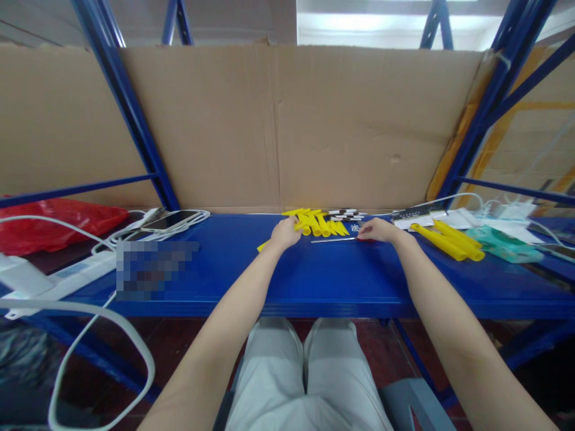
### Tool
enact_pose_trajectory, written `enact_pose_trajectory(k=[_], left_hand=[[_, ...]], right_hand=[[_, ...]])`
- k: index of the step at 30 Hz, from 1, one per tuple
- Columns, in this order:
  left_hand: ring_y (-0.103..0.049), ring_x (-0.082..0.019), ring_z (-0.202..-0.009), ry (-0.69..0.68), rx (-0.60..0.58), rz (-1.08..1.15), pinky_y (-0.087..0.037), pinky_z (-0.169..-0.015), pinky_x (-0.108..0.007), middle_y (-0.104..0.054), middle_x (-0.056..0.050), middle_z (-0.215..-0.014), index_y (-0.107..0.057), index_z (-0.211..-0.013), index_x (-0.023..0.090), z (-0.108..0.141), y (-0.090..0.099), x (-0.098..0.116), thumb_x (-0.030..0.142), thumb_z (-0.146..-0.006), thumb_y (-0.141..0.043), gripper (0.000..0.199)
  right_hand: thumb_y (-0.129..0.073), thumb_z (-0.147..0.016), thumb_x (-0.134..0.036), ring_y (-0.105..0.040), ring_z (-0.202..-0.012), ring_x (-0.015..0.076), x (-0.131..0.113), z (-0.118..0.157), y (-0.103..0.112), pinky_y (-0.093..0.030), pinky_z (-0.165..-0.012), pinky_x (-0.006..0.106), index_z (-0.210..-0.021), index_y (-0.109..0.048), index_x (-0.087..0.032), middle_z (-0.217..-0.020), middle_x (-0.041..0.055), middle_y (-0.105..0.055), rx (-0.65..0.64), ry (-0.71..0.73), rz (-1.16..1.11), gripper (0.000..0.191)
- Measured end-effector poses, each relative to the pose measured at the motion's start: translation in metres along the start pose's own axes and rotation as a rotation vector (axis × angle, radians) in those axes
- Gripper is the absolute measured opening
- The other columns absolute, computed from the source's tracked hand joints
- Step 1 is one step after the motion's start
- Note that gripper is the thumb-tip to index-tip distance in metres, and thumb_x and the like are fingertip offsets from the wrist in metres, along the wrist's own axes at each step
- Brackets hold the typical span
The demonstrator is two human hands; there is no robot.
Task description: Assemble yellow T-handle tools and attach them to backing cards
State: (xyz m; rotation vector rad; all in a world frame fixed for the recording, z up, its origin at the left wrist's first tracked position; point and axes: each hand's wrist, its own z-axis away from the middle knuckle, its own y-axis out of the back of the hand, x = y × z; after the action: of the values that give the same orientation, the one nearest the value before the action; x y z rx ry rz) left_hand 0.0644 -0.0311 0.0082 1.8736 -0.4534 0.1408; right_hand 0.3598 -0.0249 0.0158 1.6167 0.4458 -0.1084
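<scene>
My left hand [286,232] is at the left edge of a group of yellow plastic pieces [321,224], its fingers closed around a yellow one at the fingertips. Some of these pieces look like hollow tubes, others like pointed cones. Another yellow tip [262,246] shows to the left of that hand. My right hand [376,231] is low over the blue shelf, fingers pinched at the right end of a thin silver rod [333,240]. A bit of red shows under those fingers. Small black-and-white sticks [345,214] lie behind the yellow pieces.
Large yellow tubes [447,241], a green plastic packet [505,244] and a black-and-white card [417,215] lie right on the blue shelf [323,281]. Left are a phone [175,220], cables, a white power strip [76,275] and a red bag [58,224]. Cardboard [278,126] stands behind.
</scene>
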Motion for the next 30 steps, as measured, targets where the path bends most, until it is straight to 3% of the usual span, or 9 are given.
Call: enact_pose_trajectory(k=[7,13,17,23,27,30], left_hand=[[-0.062,-0.026,-0.111,-0.023,-0.028,-0.035,-0.047,-0.091,-0.031,-0.068,-0.010,-0.119,-0.063,-0.120,0.019,0.006,0.001,0.007,0.045,-0.087,-0.056,0.042],[-0.063,-0.025,-0.110,-0.052,-0.041,-0.030,-0.047,-0.090,-0.032,-0.068,-0.010,-0.118,-0.065,-0.118,0.021,0.006,-0.002,0.008,0.043,-0.087,-0.058,0.039],[-0.063,-0.026,-0.109,-0.063,-0.028,0.000,-0.048,-0.090,-0.033,-0.069,-0.012,-0.115,-0.066,-0.116,0.019,0.005,-0.003,0.008,0.039,-0.087,-0.059,0.036],[-0.063,-0.026,-0.110,-0.085,-0.022,0.032,-0.047,-0.091,-0.033,-0.069,-0.011,-0.115,-0.067,-0.114,0.020,0.006,-0.004,0.009,0.036,-0.086,-0.061,0.033],[-0.062,-0.026,-0.110,-0.089,-0.027,0.022,-0.047,-0.091,-0.032,-0.068,-0.011,-0.117,-0.067,-0.116,0.020,0.006,-0.004,0.009,0.037,-0.086,-0.060,0.035],[-0.062,-0.026,-0.112,-0.105,-0.033,0.017,-0.047,-0.092,-0.032,-0.068,-0.012,-0.118,-0.066,-0.118,0.019,0.006,-0.004,0.009,0.036,-0.087,-0.059,0.036]], right_hand=[[-0.068,-0.070,-0.023,-0.068,-0.077,0.0197,0.015,0.006,0.011,-0.050,-0.069,0.024,-0.075,-0.077,-0.019,-0.079,0.0051,-0.075,-0.016,-0.158,0.169,0.011],[-0.064,-0.072,-0.022,-0.068,-0.074,0.0190,0.024,0.011,0.017,-0.049,-0.066,0.023,-0.075,-0.077,-0.019,-0.076,0.0046,-0.074,-0.018,-0.202,0.173,0.014],[-0.060,-0.076,-0.025,-0.069,-0.081,0.0223,0.020,0.008,0.012,-0.050,-0.071,0.026,-0.079,-0.077,-0.019,-0.080,0.0082,-0.074,0.086,-0.264,0.208,0.018],[-0.056,-0.080,-0.036,-0.066,-0.098,0.0294,0.021,-0.008,-0.004,-0.051,-0.080,0.035,-0.089,-0.075,-0.017,-0.094,0.0155,-0.072,0.243,-0.470,0.241,0.028],[-0.067,-0.069,-0.049,-0.064,-0.102,0.0334,0.036,-0.019,-0.016,-0.051,-0.082,0.043,-0.093,-0.072,-0.015,-0.099,0.0187,-0.070,0.278,-0.564,0.201,0.042],[-0.073,-0.062,-0.049,-0.063,-0.103,0.0340,0.047,-0.025,-0.022,-0.050,-0.085,0.047,-0.095,-0.071,-0.015,-0.102,0.0194,-0.070,0.340,-0.541,0.157,0.047]])
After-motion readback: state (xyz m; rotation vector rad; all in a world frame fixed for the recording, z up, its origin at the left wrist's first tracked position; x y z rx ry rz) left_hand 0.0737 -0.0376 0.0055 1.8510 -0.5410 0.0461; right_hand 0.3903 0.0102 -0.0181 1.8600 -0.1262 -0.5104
